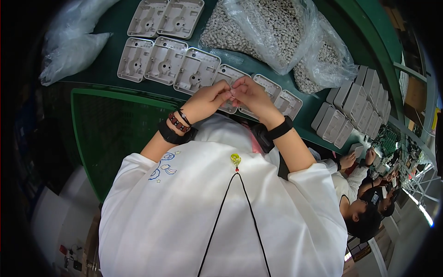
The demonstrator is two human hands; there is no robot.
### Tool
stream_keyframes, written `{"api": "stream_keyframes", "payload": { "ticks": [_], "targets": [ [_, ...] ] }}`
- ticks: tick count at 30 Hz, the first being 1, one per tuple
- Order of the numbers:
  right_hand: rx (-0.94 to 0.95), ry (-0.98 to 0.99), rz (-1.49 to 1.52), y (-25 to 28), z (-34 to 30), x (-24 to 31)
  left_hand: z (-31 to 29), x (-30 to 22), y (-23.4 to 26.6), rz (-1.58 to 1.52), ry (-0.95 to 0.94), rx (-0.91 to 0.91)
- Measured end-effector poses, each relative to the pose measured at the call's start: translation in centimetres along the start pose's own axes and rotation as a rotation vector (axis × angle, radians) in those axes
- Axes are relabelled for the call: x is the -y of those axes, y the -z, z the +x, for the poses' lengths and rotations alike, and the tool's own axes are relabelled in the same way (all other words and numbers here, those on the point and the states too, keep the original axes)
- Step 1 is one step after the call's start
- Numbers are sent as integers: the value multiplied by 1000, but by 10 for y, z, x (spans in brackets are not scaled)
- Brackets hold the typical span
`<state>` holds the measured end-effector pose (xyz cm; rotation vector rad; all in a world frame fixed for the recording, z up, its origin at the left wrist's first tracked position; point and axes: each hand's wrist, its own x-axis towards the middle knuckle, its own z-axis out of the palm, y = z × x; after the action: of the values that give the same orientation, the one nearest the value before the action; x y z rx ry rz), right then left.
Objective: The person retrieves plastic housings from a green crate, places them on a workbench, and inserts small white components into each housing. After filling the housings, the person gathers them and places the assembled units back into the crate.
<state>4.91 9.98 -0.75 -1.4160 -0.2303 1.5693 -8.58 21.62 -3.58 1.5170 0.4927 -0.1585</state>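
Observation:
My left hand [209, 99] and my right hand [254, 97] meet at the fingertips over a row of grey plastic housings. Both are closed in a pinch, thumbs and forefingers together. Anything between the fingers is hidden or too small to make out. Directly beneath them lies a grey housing [229, 73], partly covered by the hands. To its left is another open housing [197, 69] with moulded posts and a round hole. On the right, next to my right hand, are two more housings, one of them a housing [290, 105] at the row's end.
Clear plastic bags [258, 34] of small grey parts lie beyond the row. Stacked grey housings [355, 104] stand at right on the green table [104, 60]. More housings [181, 18] sit far left, near a crumpled clear bag [76, 44]. Other people [360, 203] work at right.

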Motion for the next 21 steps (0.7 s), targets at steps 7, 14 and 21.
{"api": "stream_keyframes", "payload": {
  "ticks": [7,14,21],
  "targets": [
    [-48,393,-607,-5,14,-1,1,6,10,-40,68,-50],
    [-146,937,-1474,29,64,6,7,7,12,725,147,-400],
    [86,993,-1809,26,88,11,11,15,16,792,147,-378]
  ]
}}
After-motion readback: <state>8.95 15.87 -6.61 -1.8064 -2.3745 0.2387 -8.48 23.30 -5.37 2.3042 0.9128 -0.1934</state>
